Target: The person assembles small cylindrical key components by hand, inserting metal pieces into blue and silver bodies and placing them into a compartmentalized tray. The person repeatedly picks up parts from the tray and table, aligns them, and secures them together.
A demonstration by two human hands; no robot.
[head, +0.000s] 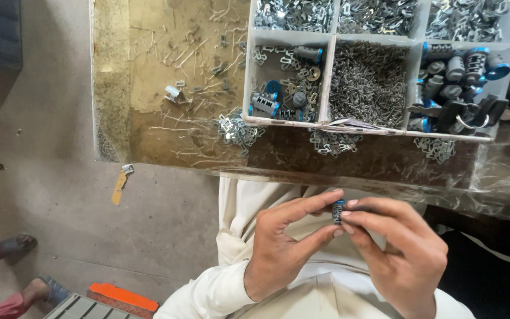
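My left hand (284,248) and my right hand (399,248) meet over my lap, below the table's front edge. Both pinch one small grey lock cylinder with a blue end (338,211) between thumbs and fingertips. Most of the cylinder is hidden by my fingers. My cream sleeve (208,292) runs down to the lower edge. The nearest loose parts are small metal clips (240,130) on the table above my hands.
A white divided tray (327,88) on the wooden table (149,88) holds more blue-ended cylinders (265,103), a heap of thin pins (367,82), clips and dark cylinder parts (461,77). Another person's sandalled feet (16,248) stand at the lower left, near an orange-topped block (122,297).
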